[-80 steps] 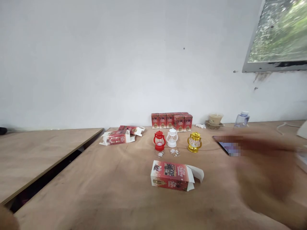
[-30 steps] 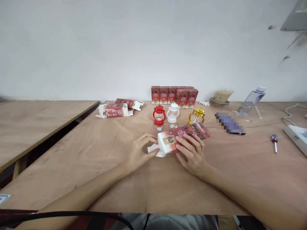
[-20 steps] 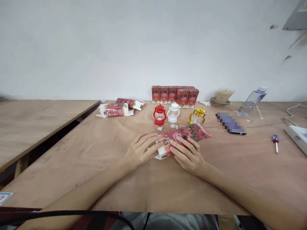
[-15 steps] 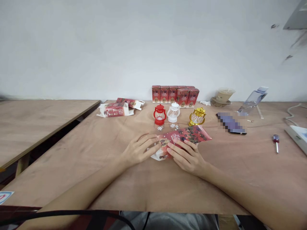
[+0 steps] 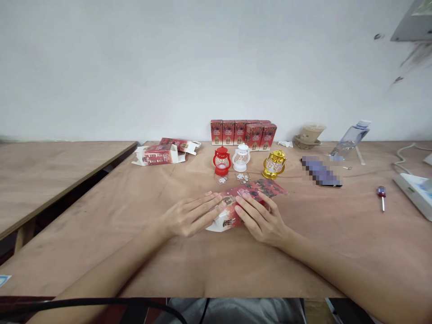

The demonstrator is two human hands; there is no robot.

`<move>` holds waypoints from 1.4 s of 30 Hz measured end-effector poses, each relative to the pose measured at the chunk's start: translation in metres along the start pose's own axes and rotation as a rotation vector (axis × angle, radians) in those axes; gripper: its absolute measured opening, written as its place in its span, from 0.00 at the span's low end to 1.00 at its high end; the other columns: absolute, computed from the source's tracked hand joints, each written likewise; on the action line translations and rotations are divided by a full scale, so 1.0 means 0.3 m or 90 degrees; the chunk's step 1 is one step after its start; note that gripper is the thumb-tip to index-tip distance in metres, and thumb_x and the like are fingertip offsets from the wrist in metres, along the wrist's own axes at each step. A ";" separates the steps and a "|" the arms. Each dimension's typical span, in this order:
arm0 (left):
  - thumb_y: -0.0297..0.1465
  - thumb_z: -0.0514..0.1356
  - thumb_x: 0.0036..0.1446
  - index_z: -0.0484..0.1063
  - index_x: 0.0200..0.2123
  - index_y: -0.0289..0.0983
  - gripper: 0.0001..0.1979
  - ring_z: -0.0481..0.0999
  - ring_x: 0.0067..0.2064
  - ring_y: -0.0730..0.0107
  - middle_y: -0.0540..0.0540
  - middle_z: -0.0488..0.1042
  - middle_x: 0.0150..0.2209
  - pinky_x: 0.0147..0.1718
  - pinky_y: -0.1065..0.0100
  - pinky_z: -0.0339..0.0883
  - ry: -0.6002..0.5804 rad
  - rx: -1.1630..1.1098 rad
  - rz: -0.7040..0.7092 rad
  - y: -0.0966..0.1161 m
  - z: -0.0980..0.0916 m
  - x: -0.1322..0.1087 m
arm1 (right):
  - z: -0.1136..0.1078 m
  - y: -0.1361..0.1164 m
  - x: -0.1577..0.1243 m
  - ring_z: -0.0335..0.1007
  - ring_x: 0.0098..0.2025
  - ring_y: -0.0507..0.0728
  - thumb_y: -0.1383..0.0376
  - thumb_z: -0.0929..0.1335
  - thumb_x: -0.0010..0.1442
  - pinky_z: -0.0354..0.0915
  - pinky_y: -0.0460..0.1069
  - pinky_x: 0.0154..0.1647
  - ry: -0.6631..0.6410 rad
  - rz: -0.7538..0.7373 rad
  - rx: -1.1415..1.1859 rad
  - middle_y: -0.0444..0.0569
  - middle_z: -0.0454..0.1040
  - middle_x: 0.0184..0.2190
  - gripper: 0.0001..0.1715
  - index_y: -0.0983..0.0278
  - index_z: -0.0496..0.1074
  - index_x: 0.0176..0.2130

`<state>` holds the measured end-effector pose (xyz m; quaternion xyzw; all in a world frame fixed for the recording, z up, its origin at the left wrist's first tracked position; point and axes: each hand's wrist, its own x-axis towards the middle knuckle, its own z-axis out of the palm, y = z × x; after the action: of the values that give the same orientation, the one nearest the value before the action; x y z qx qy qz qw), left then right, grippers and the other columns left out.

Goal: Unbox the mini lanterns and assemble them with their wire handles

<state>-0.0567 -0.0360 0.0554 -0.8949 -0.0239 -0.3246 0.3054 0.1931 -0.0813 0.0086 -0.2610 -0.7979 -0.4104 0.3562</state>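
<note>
A red printed cardboard box (image 5: 231, 218), mostly flattened with a white flap at its left end, lies on the table before me. My left hand (image 5: 194, 215) holds its left end, fingers long and close together; the thumb is hidden. My right hand (image 5: 261, 218) lies over its middle, fingers bent onto the printed face. Just behind the box stand a red lantern (image 5: 222, 161), a white lantern (image 5: 240, 158) and a gold lantern (image 5: 274, 164). Small clear packets with white pieces (image 5: 243, 177) lie in front of the red and white ones.
Several closed red boxes (image 5: 228, 132) stand by the wall. Two opened boxes (image 5: 158, 155) lie at the back left. To the right are a phone (image 5: 317, 170), a lidded cup (image 5: 312, 133), a tilted bottle (image 5: 351, 138), a screwdriver (image 5: 381, 192) and a white device (image 5: 413, 193).
The box's right end has tipped and looks narrower, and its white left flap shows more. My left hand has shifted slightly left. The whole view has turned a little to the right.
</note>
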 end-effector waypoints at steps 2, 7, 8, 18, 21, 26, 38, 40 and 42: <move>0.24 0.57 0.58 0.63 0.56 0.26 0.22 0.71 0.55 0.60 0.35 0.75 0.48 0.55 0.64 0.68 -0.011 -0.024 0.006 -0.007 -0.002 -0.006 | 0.007 0.003 -0.005 0.62 0.60 0.54 0.72 0.61 0.61 0.52 0.55 0.65 0.000 0.032 0.014 0.53 0.75 0.49 0.20 0.67 0.66 0.53; 0.23 0.53 0.61 0.57 0.61 0.28 0.24 0.68 0.58 0.62 0.35 0.72 0.52 0.55 0.66 0.68 -0.063 -0.081 -0.007 -0.029 -0.002 -0.022 | 0.015 0.048 -0.013 0.59 0.62 0.55 0.74 0.60 0.61 0.51 0.54 0.65 -0.055 0.054 0.006 0.55 0.70 0.54 0.24 0.69 0.64 0.57; 0.23 0.51 0.62 0.55 0.62 0.30 0.24 0.68 0.58 0.64 0.37 0.71 0.53 0.55 0.67 0.67 -0.066 -0.087 -0.020 -0.031 -0.001 -0.024 | 0.013 0.058 -0.013 0.59 0.62 0.56 0.74 0.60 0.62 0.51 0.55 0.66 -0.066 0.044 0.002 0.55 0.69 0.55 0.24 0.69 0.64 0.57; 0.25 0.47 0.66 0.48 0.65 0.41 0.26 0.64 0.60 0.69 0.43 0.69 0.56 0.59 0.65 0.62 -0.085 -0.148 -0.120 -0.022 -0.011 -0.041 | -0.045 0.075 0.014 0.69 0.55 0.57 0.73 0.59 0.63 0.66 0.53 0.56 -0.024 -0.049 0.043 0.55 0.76 0.47 0.17 0.69 0.72 0.47; 0.24 0.47 0.66 0.50 0.65 0.37 0.25 0.62 0.62 0.67 0.40 0.69 0.56 0.59 0.64 0.63 -0.063 -0.172 -0.086 -0.019 0.000 -0.039 | -0.056 0.082 0.020 0.70 0.53 0.56 0.73 0.60 0.63 0.69 0.51 0.52 0.014 -0.059 0.032 0.53 0.78 0.44 0.15 0.68 0.73 0.45; 0.23 0.50 0.62 0.57 0.61 0.34 0.24 0.64 0.61 0.64 0.37 0.70 0.55 0.57 0.61 0.65 -0.017 -0.178 -0.070 -0.025 0.035 -0.045 | -0.056 0.086 0.016 0.72 0.51 0.58 0.72 0.61 0.63 0.70 0.51 0.49 0.035 -0.067 -0.003 0.54 0.77 0.44 0.15 0.69 0.73 0.45; 0.42 0.51 0.60 0.60 0.59 0.34 0.28 0.64 0.60 0.55 0.36 0.66 0.58 0.59 0.54 0.57 -0.345 -0.314 -0.224 0.089 -0.047 0.068 | -0.020 -0.089 0.017 0.73 0.48 0.59 0.72 0.59 0.62 0.66 0.54 0.53 -0.154 0.006 0.108 0.59 0.77 0.43 0.16 0.71 0.73 0.44; 0.51 0.51 0.57 0.55 0.62 0.29 0.38 0.62 0.61 0.48 0.32 0.61 0.60 0.58 0.53 0.58 -0.423 -0.275 -0.269 0.146 -0.049 0.077 | -0.019 -0.134 0.028 0.71 0.50 0.60 0.66 0.61 0.62 0.64 0.56 0.55 -0.220 0.024 0.194 0.60 0.76 0.43 0.15 0.71 0.72 0.44; 0.55 0.49 0.56 0.51 0.63 0.27 0.43 0.59 0.62 0.43 0.29 0.57 0.62 0.57 0.50 0.58 -0.479 -0.263 -0.283 0.191 -0.051 0.073 | -0.026 -0.168 0.041 0.67 0.54 0.62 0.59 0.63 0.61 0.62 0.58 0.58 -0.269 0.034 0.263 0.62 0.74 0.47 0.21 0.72 0.71 0.47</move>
<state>-0.0344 -0.0945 0.0473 -0.9654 -0.2583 -0.0335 0.0150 0.1527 -0.1128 -0.0021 -0.2838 -0.9138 -0.1664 0.2383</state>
